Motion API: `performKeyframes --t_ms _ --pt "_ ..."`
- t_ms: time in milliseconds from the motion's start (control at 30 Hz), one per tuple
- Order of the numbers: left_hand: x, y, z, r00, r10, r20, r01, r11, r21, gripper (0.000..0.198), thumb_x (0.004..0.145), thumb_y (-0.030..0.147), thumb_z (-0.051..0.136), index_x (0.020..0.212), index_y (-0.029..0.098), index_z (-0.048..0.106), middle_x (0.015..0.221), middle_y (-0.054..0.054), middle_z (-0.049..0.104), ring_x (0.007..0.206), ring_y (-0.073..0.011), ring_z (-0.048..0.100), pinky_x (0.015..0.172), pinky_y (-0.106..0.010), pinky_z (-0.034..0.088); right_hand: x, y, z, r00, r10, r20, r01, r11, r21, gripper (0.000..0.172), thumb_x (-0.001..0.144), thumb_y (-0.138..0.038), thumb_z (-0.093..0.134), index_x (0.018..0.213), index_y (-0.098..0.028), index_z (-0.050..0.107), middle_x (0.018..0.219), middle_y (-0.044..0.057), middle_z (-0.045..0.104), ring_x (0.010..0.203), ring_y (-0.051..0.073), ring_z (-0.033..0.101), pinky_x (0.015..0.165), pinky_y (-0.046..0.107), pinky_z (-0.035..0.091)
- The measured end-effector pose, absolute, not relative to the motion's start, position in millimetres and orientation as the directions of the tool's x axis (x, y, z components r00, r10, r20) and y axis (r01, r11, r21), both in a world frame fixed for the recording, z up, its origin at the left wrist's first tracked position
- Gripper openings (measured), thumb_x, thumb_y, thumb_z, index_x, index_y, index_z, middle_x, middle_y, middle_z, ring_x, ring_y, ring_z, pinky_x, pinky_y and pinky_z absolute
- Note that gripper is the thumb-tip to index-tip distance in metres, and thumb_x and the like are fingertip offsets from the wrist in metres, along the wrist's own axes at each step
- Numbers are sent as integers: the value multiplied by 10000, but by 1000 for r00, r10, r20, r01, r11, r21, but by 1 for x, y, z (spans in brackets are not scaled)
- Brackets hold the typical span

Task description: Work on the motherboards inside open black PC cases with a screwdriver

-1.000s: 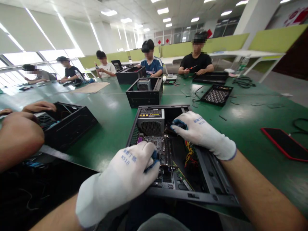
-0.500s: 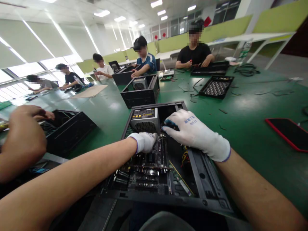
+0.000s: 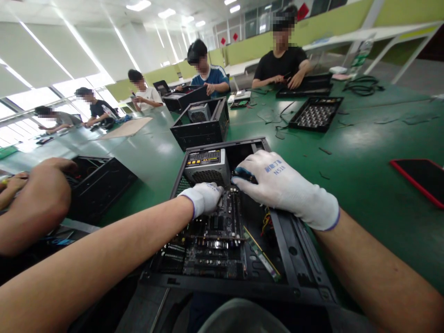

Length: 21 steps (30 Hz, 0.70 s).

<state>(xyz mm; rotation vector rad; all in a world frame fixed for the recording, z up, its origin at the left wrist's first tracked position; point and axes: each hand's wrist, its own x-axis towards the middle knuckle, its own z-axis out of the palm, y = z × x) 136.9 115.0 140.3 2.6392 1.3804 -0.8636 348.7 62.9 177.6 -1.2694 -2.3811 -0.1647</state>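
Observation:
An opened black computer case [image 3: 284, 249] lies in front of me with a motherboard [image 3: 218, 222] inside. My left hand [image 3: 207, 198], in a white glove, reaches down to the motherboard's far end, just below the power supply [image 3: 206, 169]. Its fingers are curled, and their tips are partly hidden. My right hand [image 3: 274, 182], gloved too, bends over the case beside the power supply. Thumb and fingers close around something dark that I cannot make out. A green memory stick [image 3: 262, 254] lies slantwise on the case floor, near coloured wires [image 3: 267, 224].
Another opened case [image 3: 199, 132] stands just beyond mine. A co-worker's arm [image 3: 38, 203] reaches into a black case [image 3: 104, 189] on the left. To the right lie a red-edged dark tablet-like object [image 3: 421, 180] and a black panel [image 3: 315, 114]. Other people sit around the green table [image 3: 364, 143].
The view has shifted slightly. Both my hands keep nearly the same places in the case. Across the table, the person in blue has moved a hand along a case.

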Motion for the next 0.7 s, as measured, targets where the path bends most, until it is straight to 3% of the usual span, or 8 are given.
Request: performKeyframes --t_ms 167,467,700 --pt "140 114 148 443 750 -492 771 -599 -218 478 915 359 679 1341 141 656 1359 -201 683 1197 -339 706 1016 -422 576 349 63 177 -485 757 439 812 576 -97 401 1031 -492 533 1093 -155 743 1060 136 749 1015 300 637 918 406 438" --pt "142 110 154 418 749 -514 776 -589 -228 486 794 258 799 1259 134 725 1323 -190 721 1197 -346 707 1023 -405 574 348 64 176 -484 754 444 804 584 -116 409 1026 -483 545 1098 -138 753 1063 154 756 1035 320 646 935 437 453" --pt "144 111 155 410 752 -516 779 -583 -232 405 855 237 737 1252 155 735 1322 -185 727 1183 -335 715 1036 -428 568 348 61 179 -487 755 438 805 583 -111 393 1026 -476 545 1086 -146 751 1075 148 754 1044 319 649 945 431 453"
